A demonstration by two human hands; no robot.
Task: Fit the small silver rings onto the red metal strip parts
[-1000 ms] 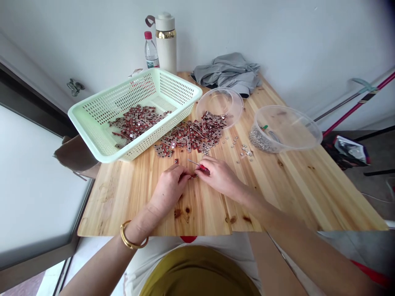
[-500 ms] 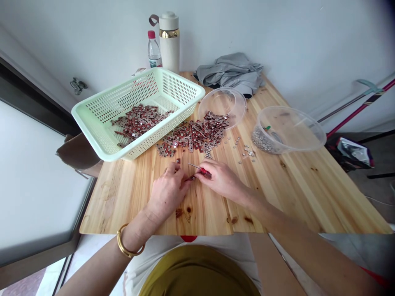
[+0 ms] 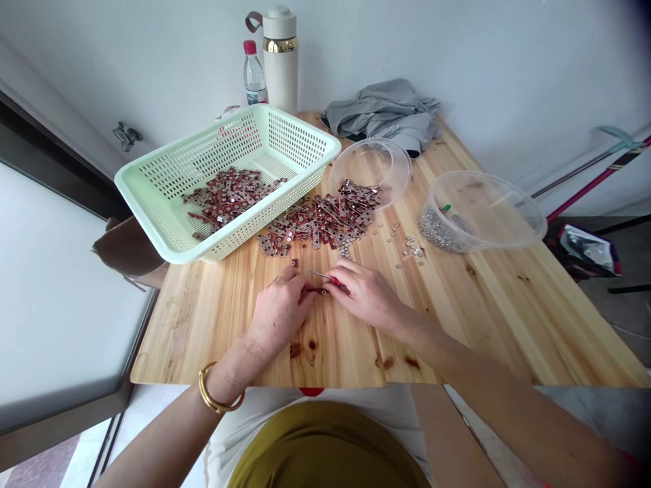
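Observation:
My left hand [image 3: 283, 302] is closed low over the wooden table, its fingers pinching a small dark red strip [image 3: 321, 291] with a round metal piece at its end. Close beside it, my right hand [image 3: 363, 291] grips a small screwdriver with a red handle [image 3: 340, 283], its thin shaft pointing left. The fingertips of my right hand also meet the right end of the strip. Just beyond both hands lies a loose red piece [image 3: 294, 263]. Farther back is a heap of similar red strips [image 3: 325, 220], with small silver discs [image 3: 346, 245] at its near edge.
A pale green basket [image 3: 203, 254] holding more strips stands at the left. On the right is a clear tub [image 3: 488, 227] of small metal parts, with scattered discs [image 3: 413, 247] nearby. A clear lid [image 3: 397, 163], grey cloth [image 3: 384, 112], plastic bottle [image 3: 254, 78] and white flask [image 3: 281, 68] are at the back.
Both hands stay together in nearly the same place, with the strip and screwdriver still held. The left hand's fingers have shifted slightly; the view has moved a little.

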